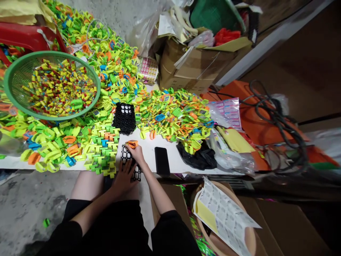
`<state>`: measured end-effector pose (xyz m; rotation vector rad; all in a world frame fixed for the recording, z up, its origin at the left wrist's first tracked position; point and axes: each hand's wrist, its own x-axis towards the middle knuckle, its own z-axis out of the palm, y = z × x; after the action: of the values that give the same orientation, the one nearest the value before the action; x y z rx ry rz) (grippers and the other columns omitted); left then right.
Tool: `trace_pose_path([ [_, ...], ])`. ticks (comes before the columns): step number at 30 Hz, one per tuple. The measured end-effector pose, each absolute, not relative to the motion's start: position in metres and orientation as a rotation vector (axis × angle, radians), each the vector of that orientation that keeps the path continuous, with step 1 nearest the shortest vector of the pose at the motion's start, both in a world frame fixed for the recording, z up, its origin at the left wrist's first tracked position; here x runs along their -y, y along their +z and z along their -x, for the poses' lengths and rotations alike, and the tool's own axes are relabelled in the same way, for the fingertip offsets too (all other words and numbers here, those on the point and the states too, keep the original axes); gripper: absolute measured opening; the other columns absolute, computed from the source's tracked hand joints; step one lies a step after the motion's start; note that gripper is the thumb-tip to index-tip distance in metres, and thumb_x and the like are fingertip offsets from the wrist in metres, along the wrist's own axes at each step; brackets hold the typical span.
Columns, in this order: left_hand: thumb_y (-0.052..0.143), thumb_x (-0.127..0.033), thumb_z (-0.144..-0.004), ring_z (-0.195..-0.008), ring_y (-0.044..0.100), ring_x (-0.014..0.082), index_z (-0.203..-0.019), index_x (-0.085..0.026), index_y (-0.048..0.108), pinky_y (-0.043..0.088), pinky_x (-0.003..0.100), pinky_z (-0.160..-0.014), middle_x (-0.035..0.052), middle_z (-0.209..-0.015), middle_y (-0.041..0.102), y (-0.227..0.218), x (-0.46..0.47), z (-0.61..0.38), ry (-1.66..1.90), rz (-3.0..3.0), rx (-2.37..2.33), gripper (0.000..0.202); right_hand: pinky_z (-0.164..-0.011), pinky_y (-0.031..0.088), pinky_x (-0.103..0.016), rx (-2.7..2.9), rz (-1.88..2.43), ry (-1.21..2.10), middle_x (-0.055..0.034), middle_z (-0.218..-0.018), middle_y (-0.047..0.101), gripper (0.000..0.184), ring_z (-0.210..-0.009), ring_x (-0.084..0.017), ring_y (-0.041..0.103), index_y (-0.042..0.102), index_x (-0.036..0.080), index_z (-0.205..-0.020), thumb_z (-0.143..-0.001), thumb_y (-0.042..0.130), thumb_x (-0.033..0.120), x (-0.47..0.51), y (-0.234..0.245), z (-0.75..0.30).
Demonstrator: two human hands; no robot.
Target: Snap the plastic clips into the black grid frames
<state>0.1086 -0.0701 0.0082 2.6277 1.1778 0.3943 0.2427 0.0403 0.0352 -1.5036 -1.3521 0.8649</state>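
Note:
My left hand (126,175) lies with spread fingers on a black lattice plastic tray (137,173) at the table's front edge. At the tray's far end, my right hand (137,155) pinches an orange plastic toy piece (132,143); its exact kind is too small to tell. To the left of the tray, green and yellow pieces stand in close rows (104,156), with a few orange and blue ones among them. Just beyond my hands is a stack of black lattice trays (124,120).
A green basket (97,89) of small yellow-and-red parts stands left, amid heaped colourful pieces (173,113). Right of my hands lie a black phone (162,160) and a black plastic bag (198,159). Behind are a cardboard box (183,67) and coiled cables (277,113).

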Motion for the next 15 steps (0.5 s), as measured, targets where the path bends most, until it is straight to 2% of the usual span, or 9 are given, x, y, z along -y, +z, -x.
trace_pose_path([
  [7, 0.05, -0.061, -0.088, -0.147, 0.024, 0.0331, -0.153, -0.019, 0.026, 0.01, 0.059, -0.12, 0.0174, -0.159, 0.026, 0.01, 0.071, -0.11, 0.385, -2.622, -1.182, 0.081, -0.086, 0.053, -0.034, 1.435, 1.547, 0.834, -0.0095, -0.094, 0.074, 0.04, -0.09, -0.024, 0.07, 0.068, 0.018, -0.089, -0.082, 0.06, 0.057, -0.038, 0.037, -0.24],
  [10, 0.05, -0.062, -0.088, -0.146, 0.026, 0.0335, -0.153, -0.019, 0.027, 0.009, 0.058, -0.12, 0.0167, -0.158, 0.028, 0.009, 0.071, -0.11, 0.385, -2.617, -1.18, 0.082, -0.078, 0.053, -0.033, 1.482, 1.607, 0.829, -0.0076, -0.085, 0.073, 0.038, -0.081, -0.023, 0.069, 0.068, 0.018, -0.088, -0.082, 0.06, 0.055, -0.041, 0.038, -0.241],
  [15, 0.046, -0.066, -0.088, -0.146, 0.026, 0.0326, -0.154, -0.02, 0.021, 0.009, 0.058, -0.12, 0.0168, -0.159, 0.027, 0.008, 0.071, -0.11, 0.379, -2.642, -1.19, 0.085, -0.067, 0.047, -0.028, 1.63, 1.74, 0.799, -0.0043, -0.066, 0.068, 0.035, -0.067, -0.021, 0.064, 0.062, 0.019, -0.069, -0.083, 0.059, 0.05, -0.048, 0.044, -0.243],
])
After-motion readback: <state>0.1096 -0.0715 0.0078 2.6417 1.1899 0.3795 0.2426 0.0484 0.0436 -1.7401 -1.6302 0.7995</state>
